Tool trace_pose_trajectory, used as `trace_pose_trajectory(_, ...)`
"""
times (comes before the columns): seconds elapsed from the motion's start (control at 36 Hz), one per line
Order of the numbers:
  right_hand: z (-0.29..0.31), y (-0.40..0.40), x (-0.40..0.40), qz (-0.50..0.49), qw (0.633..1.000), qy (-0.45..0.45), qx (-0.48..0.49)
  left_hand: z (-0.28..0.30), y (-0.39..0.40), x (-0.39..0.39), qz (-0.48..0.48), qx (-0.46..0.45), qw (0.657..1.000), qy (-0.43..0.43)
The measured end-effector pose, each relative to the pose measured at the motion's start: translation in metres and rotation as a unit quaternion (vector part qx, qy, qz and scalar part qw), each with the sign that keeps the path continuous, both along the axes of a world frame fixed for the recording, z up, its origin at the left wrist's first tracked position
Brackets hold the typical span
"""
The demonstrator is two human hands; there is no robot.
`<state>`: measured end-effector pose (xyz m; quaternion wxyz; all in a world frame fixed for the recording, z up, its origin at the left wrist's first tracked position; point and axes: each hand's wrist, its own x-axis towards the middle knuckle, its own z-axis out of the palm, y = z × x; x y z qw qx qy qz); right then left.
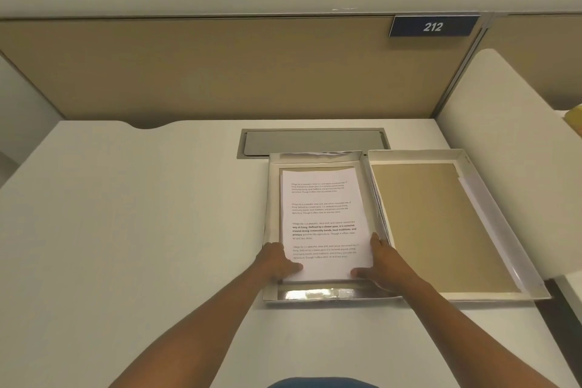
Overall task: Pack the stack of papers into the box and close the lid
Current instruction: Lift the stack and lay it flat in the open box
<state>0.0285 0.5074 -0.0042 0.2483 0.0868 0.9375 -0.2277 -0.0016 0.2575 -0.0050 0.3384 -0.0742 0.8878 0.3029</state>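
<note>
**deskjockey:** So where's this at? Looks to me like the stack of papers [324, 224] is already down inside the box [321, 294], the shallow white tray with the shiny lining, sitting on the white desk [141, 198]. Printed side up, lined up with the tray's long walls, a bit of brown bottom showing past the far edge.

**paperpusher:** Yeah, mostly in. Both hands are on it though. The left hand [278, 261] grips the near-left corner, thumb laid over the top sheet and the other fingers out of sight. The right hand [378, 264] does the same at the near-right corner, thumb on top, fingers along the right edge. So neither has let go. I'd guess it's the last bit of settling or squaring the stack.

**deskjockey:** And the lid?

**paperpusher:** Wide open. The lid [441, 224] lies flat on the desk just right of the tray, inside facing up, brown panel with a white rim. It seems joined along the shared edge, but I can't tell for sure.

**deskjockey:** So roughly halfway?

**paperpusher:** My read too. Papers placed, then release, swing the lid over leftward and press it shut. Nothing of that is done yet.
</note>
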Motion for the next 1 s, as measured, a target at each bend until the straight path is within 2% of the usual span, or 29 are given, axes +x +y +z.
trace_pose_trajectory(0.17,0.003,-0.004,0.009,0.061,0.993,-0.018,0.098,0.003,0.008,-0.002,-0.112,-0.114,0.986,-0.039)
trace_pose_trajectory(0.31,-0.001,-0.012,0.016,0.058,0.989,-0.007,0.133,-0.011,0.009,0.007,-0.149,-0.17,0.974,0.004)
trace_pose_trajectory(0.42,-0.003,-0.017,0.018,0.045,0.99,-0.001,0.135,-0.012,0.006,0.014,-0.12,-0.153,0.98,0.051)
trace_pose_trajectory(0.56,-0.004,-0.015,0.016,0.036,0.99,0.012,0.136,-0.017,0.005,0.017,-0.127,-0.156,0.977,0.067)
trace_pose_trajectory(0.67,-0.006,-0.012,0.017,0.038,0.989,0.01,0.14,-0.02,0.006,0.013,-0.145,-0.17,0.973,0.056)
trace_pose_trajectory(0.75,-0.007,-0.012,0.011,0.046,0.99,-0.023,0.131,-0.016,0.01,0.005,-0.144,-0.176,0.974,0.014)
trace_pose_trajectory(0.83,0.001,-0.01,-0.001,0.038,0.992,-0.063,0.099,-0.005,0.013,-0.01,-0.105,-0.129,0.985,-0.042)
trace_pose_trajectory(1.0,0.017,-0.003,-0.04,0.038,0.997,-0.051,0.055,0.004,0.007,-0.052,-0.032,-0.029,0.999,-0.023)
